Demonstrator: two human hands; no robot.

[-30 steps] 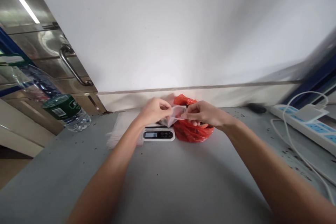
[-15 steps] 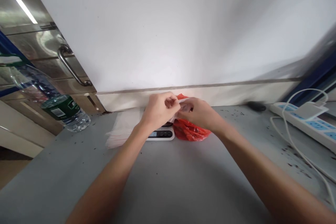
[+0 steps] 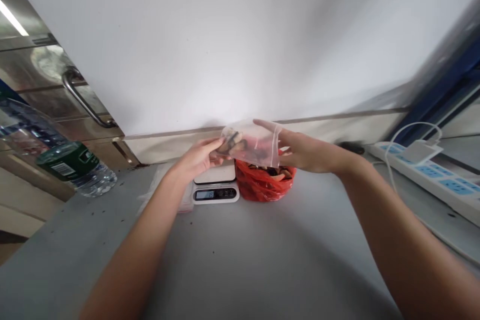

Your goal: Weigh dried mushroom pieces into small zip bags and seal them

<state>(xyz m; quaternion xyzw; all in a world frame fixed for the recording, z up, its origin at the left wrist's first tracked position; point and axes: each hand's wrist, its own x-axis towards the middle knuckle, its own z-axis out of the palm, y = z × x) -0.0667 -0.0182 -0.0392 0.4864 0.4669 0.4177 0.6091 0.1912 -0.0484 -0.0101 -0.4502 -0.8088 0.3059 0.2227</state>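
Between my two hands hangs a small clear plastic bag [image 3: 252, 144] with dark and reddish pieces inside, held sideways above the table. My left hand [image 3: 198, 158] pinches its bottom end. My right hand [image 3: 303, 151] grips its open end, index finger stretched along the top. Just below sit a white digital scale [image 3: 215, 187] with a lit display and an open red plastic bag [image 3: 264, 182] holding brownish pieces.
A stack of clear bags [image 3: 165, 190] lies left of the scale. A water bottle [image 3: 63, 162] stands far left by a steel cabinet with a handle [image 3: 80, 100]. A white power strip [image 3: 431, 177] with cables lies at the right. The grey table [image 3: 247, 260] meets a white wall.
Both hands lifted the small clear bag off the scale and turned it sideways, spreading apart. The camera tilted, so the scene shifted left.
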